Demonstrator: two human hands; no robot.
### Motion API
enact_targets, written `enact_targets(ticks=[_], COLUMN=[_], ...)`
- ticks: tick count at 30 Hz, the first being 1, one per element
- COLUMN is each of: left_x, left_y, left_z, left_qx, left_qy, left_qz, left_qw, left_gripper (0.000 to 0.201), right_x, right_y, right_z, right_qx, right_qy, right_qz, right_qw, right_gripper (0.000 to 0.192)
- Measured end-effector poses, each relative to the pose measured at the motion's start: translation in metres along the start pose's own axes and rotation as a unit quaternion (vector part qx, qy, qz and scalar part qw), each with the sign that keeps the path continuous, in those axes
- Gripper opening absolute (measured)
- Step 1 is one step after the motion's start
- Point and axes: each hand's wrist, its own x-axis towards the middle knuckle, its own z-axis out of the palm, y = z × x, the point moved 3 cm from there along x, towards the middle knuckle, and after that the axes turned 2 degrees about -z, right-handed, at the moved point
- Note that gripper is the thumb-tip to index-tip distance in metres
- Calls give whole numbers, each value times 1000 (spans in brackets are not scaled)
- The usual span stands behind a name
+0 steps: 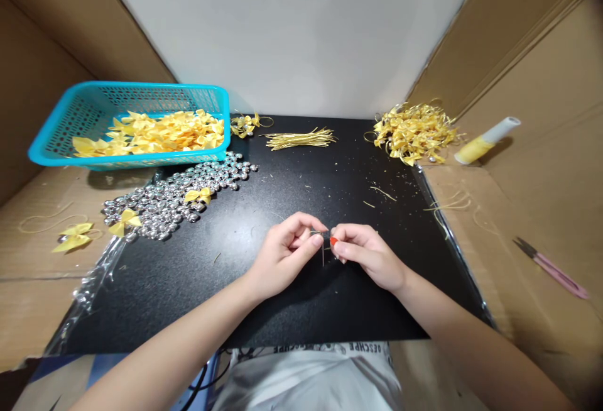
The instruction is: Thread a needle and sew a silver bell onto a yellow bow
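My left hand [285, 257] is closed in a pinch above the middle of the black table mat, thumb against forefinger. A thin gold cord [323, 254] comes out of that pinch and hangs down between the hands. Close beside it, my right hand [370, 255] is also closed, with its fingertips pressed together. A small orange-red spot [334, 241] shows at its thumb and forefinger; whether it is a held piece or something worn, I cannot tell. The fingers hide most of what lies in the right hand.
A blue basket [127, 161] of yellow bows stands back left, with silver bells [174, 200] spilling before it. Cut gold cords [299, 139] lie at the back. A pile of corded bows [412, 134], a white-and-yellow tube [487, 141] and pink thread snips [551, 269] are to the right.
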Motion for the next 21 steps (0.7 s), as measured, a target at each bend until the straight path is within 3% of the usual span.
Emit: enact_targets(ticks=[21], left_x=[1], left_y=[0], left_z=[1], left_qx=[-19], left_qy=[-3], left_qz=[-22], left_qw=[1000], left_gripper=[30], right_x=[-2], right_y=[3], right_z=[1], right_qx=[-81], right_qy=[8], right_qz=[-5], right_qw=[997], right_gripper=[41])
